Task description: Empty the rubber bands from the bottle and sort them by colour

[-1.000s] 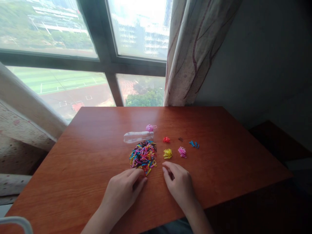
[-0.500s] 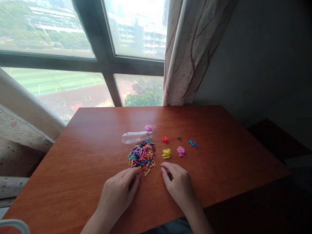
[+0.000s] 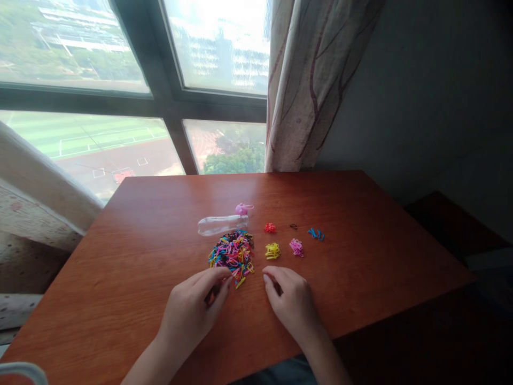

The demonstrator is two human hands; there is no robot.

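A mixed heap of small coloured rubber bands lies on the brown table. At its near edge is my left hand, thumb and forefinger pinched together; what sits between the tips is too small to make out. My right hand rests to the right of the heap with thumb and forefinger drawn together, and nothing shows in them. Sorted bands lie beyond it: a yellow cluster, a pink cluster, a red cluster, a few blue bands and a dark band.
Behind the heap a clear plastic bottle lies on its side, a pink cap with a loop by its mouth. A window and a curtain border the table's far side. A pale curved rim shows at the lower left.
My left hand has risen slightly over the near edge of the heap, its fingers still pinched. The right hand keeps its pose. The whole view has shifted a little.
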